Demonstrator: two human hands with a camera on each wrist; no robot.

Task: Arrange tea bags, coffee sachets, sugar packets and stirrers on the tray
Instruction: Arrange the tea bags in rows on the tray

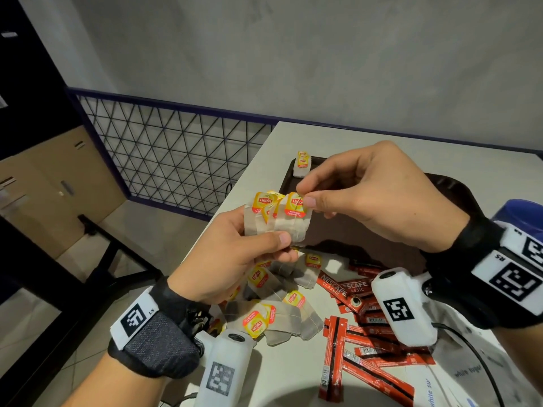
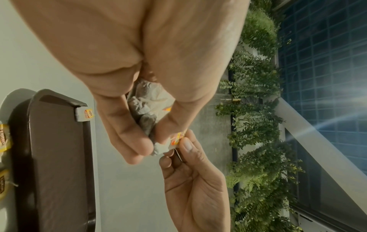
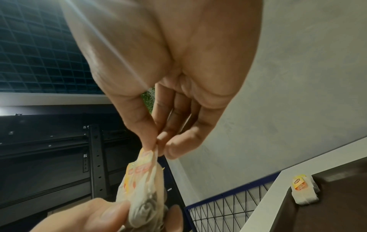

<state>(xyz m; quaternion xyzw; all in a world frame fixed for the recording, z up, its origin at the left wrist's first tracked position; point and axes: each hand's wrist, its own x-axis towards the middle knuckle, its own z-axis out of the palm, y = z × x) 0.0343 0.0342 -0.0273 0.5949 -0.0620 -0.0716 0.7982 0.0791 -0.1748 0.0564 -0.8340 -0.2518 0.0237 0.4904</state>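
My left hand (image 1: 244, 254) grips a small stack of Lipton tea bags (image 1: 276, 221) above the table's left edge. My right hand (image 1: 305, 198) pinches the yellow tag (image 1: 295, 204) of the front bag between thumb and forefinger. The same pinch shows in the left wrist view at the tag (image 2: 176, 138) and in the right wrist view at the tag (image 3: 148, 155). The brown tray (image 1: 346, 230) lies beyond my hands, with one tea bag (image 1: 302, 164) leaning at its far left corner. Loose tea bags (image 1: 273, 315) and red Nescafe sachets (image 1: 346, 339) lie in a heap on the table below my hands.
A white sugar bag (image 1: 470, 377) with printed letters lies at the near right. A blue object (image 1: 523, 212) stands at the right edge. A wire mesh railing (image 1: 170, 154) runs left of the white table (image 1: 440, 154), with a drop to the floor beside it.
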